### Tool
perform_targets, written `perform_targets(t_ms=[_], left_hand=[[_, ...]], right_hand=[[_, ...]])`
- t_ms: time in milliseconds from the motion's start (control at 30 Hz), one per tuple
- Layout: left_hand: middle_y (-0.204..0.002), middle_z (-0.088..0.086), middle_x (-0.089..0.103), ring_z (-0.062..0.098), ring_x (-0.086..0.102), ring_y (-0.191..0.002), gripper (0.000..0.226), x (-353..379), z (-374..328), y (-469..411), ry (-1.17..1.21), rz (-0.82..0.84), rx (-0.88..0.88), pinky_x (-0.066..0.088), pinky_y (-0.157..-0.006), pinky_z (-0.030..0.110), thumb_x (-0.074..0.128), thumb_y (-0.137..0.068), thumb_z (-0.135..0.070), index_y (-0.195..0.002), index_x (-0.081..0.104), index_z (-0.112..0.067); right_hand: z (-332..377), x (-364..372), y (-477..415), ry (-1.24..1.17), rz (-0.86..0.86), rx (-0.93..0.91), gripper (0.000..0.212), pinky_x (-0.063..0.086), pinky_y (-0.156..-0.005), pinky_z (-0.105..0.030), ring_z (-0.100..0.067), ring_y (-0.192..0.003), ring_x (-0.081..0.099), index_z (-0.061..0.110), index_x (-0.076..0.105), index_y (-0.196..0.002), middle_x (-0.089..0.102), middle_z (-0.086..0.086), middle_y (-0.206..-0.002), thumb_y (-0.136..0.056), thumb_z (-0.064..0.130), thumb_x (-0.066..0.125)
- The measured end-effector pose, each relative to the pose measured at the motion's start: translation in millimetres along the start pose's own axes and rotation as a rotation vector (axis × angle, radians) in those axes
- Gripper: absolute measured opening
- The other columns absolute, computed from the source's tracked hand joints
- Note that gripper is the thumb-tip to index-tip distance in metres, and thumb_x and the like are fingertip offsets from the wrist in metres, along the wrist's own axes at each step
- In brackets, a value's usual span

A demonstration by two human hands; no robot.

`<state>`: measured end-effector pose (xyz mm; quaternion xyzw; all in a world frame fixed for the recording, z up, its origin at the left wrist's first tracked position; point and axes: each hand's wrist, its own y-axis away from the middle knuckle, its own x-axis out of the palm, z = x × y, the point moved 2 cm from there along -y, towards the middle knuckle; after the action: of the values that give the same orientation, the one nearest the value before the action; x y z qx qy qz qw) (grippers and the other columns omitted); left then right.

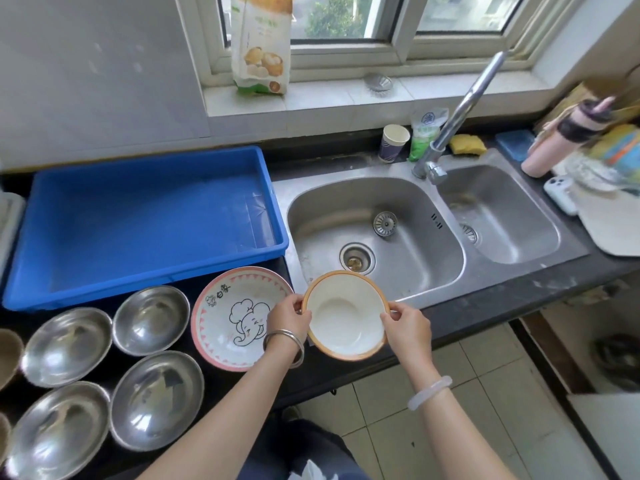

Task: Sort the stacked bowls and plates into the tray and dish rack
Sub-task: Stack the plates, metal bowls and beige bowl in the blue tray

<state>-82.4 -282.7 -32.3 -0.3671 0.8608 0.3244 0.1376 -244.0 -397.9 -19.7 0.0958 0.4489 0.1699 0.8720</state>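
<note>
Orange-rimmed white bowl (346,315) held tilted; blue tray (145,223) empty.

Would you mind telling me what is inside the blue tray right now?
The blue tray holds no dishes; its bare floor shows almost everywhere. Only the strip of floor behind its near wall is hidden.

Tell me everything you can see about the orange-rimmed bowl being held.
The orange-rimmed bowl is round and white inside with a thin orange edge, seemingly ceramic or melamine. It looks empty and clean. It is tilted, its opening facing the camera, above the counter's front edge near the sink. The left hand and right hand pinch its rim on opposite sides.
</note>
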Motion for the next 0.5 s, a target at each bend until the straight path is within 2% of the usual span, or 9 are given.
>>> perform_targets(t_ms=[133, 267, 333, 400, 500], left_hand=[[-0.102, 0.003, 0.07, 0.012, 0.057, -0.08, 0.022, -0.3, 0.8, -1.6, -0.058, 0.005, 0.024, 0.045, -0.072, 0.023, 0.06, -0.085, -0.011, -0.107, 0.064, -0.013], [-0.101, 0.005, 0.07, 0.016, 0.059, -0.08, 0.025, 1.5, -1.4, 0.5, -0.131, -0.016, 0.042, 0.045, -0.07, 0.023, 0.06, -0.085, -0.01, -0.109, 0.061, -0.013], [-0.102, 0.007, 0.07, 0.022, 0.063, -0.088, 0.029, 2.9, -2.9, 2.4, -0.152, -0.038, 0.066, 0.044, -0.072, 0.024, 0.06, -0.084, -0.008, -0.113, 0.061, -0.012], [-0.103, 0.007, 0.07, 0.024, 0.064, -0.092, 0.032, 2.8, -4.0, 3.7, -0.158, -0.057, 0.081, 0.046, -0.075, 0.025, 0.061, -0.084, -0.007, -0.115, 0.06, -0.013], [-0.105, 0.007, 0.07, 0.023, 0.064, -0.095, 0.034, 0.3, -4.0, 3.6, -0.128, -0.048, 0.075, 0.049, -0.082, 0.029, 0.064, -0.082, -0.01, -0.116, 0.061, -0.013]], right_hand=[[-2.3, 2.5, 3.0, -0.019, -0.01, -0.014, 0.022, 0.044, -0.074, -0.028, -0.016, -0.082, 0.056, 0.013, 0.068, -0.109, 0.071, -0.004, -0.094, -0.09, 0.019, 0.059], [-3.2, 3.6, 4.6, -0.042, 0.002, -0.014, 0.023, 0.039, -0.066, -0.023, -0.015, -0.081, 0.055, 0.013, 0.066, -0.111, 0.068, -0.001, -0.092, -0.09, 0.019, 0.057], [-3.9, 4.1, 4.2, -0.042, 0.013, -0.023, 0.025, 0.037, -0.057, -0.016, -0.014, -0.081, 0.056, 0.013, 0.065, -0.113, 0.068, -0.002, -0.094, -0.091, 0.02, 0.057], [-4.5, 3.7, 3.4, -0.04, 0.021, -0.03, 0.025, 0.034, -0.056, -0.011, -0.013, -0.082, 0.056, 0.013, 0.064, -0.115, 0.068, -0.002, -0.096, -0.092, 0.021, 0.056], [-4.3, 3.1, 1.3, -0.015, 0.042, -0.039, 0.028, 0.038, -0.062, -0.02, -0.014, -0.085, 0.055, 0.014, 0.063, -0.117, 0.07, -0.003, -0.103, -0.093, 0.024, 0.054]])
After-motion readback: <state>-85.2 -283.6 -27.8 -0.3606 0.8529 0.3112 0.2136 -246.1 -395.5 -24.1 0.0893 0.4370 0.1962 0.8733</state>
